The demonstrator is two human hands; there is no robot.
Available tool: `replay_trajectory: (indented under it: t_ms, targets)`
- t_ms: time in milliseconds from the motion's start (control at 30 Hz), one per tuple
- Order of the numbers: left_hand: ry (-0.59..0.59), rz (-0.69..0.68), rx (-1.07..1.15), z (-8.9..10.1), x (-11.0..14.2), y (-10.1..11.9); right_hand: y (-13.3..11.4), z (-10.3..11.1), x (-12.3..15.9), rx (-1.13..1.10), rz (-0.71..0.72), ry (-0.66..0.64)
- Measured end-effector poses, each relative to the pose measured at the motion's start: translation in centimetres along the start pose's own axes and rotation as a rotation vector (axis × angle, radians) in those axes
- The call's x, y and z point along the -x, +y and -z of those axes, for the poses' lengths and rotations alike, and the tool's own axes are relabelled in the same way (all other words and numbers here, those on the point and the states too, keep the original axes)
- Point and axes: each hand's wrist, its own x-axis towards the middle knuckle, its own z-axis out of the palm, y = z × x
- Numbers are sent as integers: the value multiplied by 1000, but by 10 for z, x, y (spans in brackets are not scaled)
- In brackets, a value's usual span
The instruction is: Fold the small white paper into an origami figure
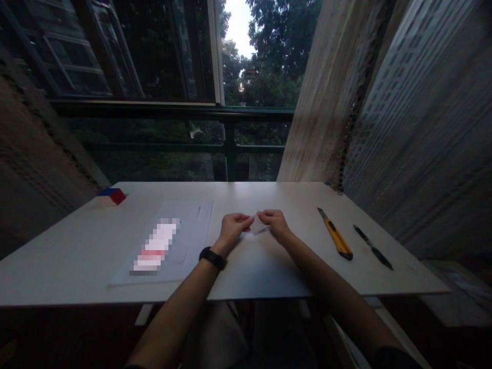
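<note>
Close together over the middle of the white table, my left hand (235, 227) and my right hand (275, 221) pinch a small piece of white paper (254, 228) between thumbs and fingers. The paper spans the gap between the hands, and its lower part hangs just above the tabletop. Much of it is hidden by my fingers, so its full shape does not show. A dark band circles my left wrist.
White paper sheets (200, 225) lie left of my hands, with a blurred-out patch on them. A red, blue and white cube (111, 197) sits at the far left. On the right lie a yellow utility knife (335, 234) and a black pen (372, 247). The white table (261, 277) stands before a window.
</note>
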Motion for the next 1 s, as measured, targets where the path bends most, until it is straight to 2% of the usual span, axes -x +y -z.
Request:
replay_trajectory:
  t_ms: [167, 433, 533, 633, 733, 1000]
  targets:
    - [-20, -25, -136, 2, -1, -1, 1, 1, 0, 82, 72, -10]
    - [-89, -61, -174, 3, 0, -1, 2, 2, 1, 37, 47, -32]
    - [-122, -75, -164, 3, 0, -1, -1, 1, 2, 106, 133, -42]
    - [-105, -83, -149, 4, 1, 1, -5, -2, 4, 181, 231, -39]
    - [-76, -105, -175, 5, 0, 0, -8, -3, 6, 208, 234, -43]
    - [-90, -164, -279, 8, -1, -4, -10, -3, 8, 364, 275, -100]
